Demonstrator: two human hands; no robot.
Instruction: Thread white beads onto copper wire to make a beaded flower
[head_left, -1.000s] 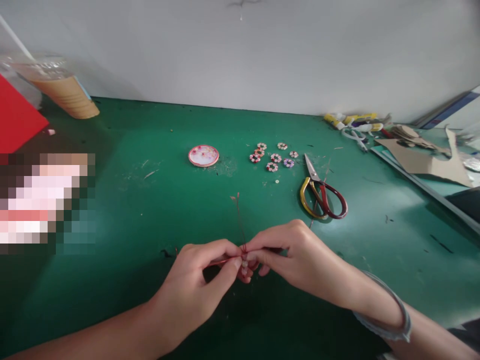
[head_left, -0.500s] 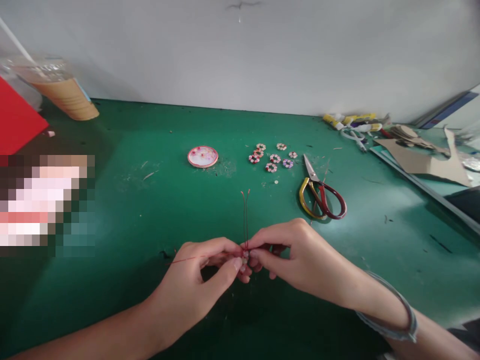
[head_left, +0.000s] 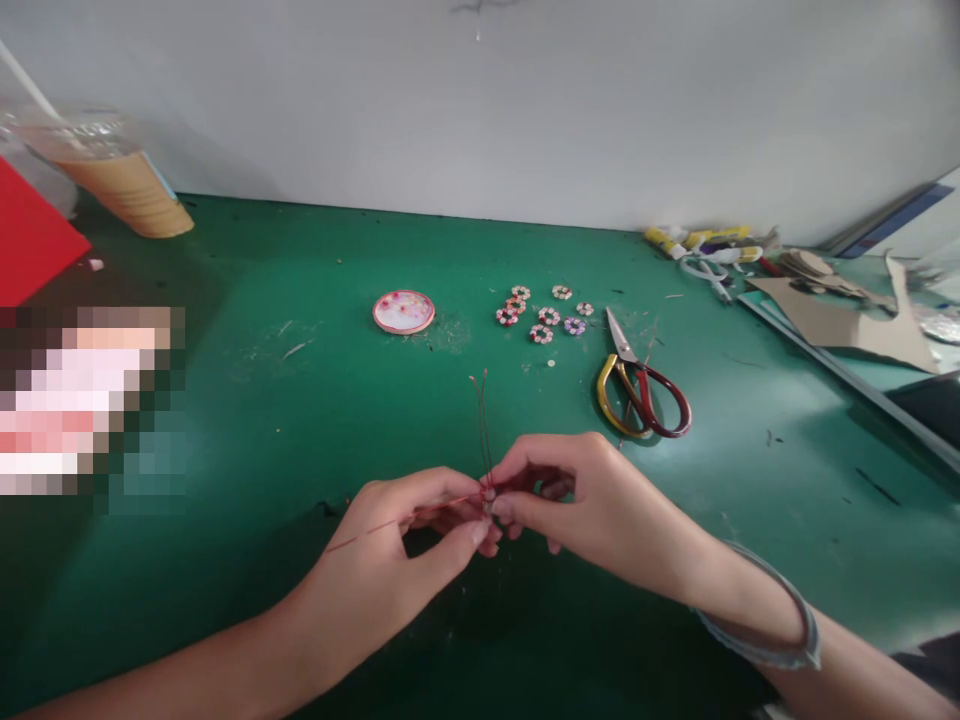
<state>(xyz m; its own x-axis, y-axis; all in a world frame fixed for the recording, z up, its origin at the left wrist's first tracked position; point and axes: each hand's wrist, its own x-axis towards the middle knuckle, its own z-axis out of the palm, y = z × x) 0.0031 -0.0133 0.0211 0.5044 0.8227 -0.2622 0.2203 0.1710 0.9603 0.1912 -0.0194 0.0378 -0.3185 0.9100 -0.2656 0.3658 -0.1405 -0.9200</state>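
My left hand (head_left: pixel 409 545) and my right hand (head_left: pixel 577 500) meet fingertip to fingertip low over the green mat (head_left: pixel 315 420), both pinched on a small beaded piece on thin red wire (head_left: pixel 486 500). Two wire ends (head_left: pixel 480 420) stick up away from me, and another strand trails left past my left fingers. The beads themselves are mostly hidden by my fingertips. A grey bangle (head_left: pixel 780 625) sits on my right wrist.
Scissors (head_left: pixel 641 385) with yellow and dark red handles lie right of centre. Several finished bead rings (head_left: pixel 544 315) and a small round pink dish (head_left: pixel 403 311) lie beyond. An iced drink cup (head_left: pixel 112 170) stands far left; cardboard scraps (head_left: pixel 840 310) and tools sit far right.
The upright wire ends shifted slightly and now stand as a pair. A red strand has been drawn out further to the left. Both hands stayed in place.
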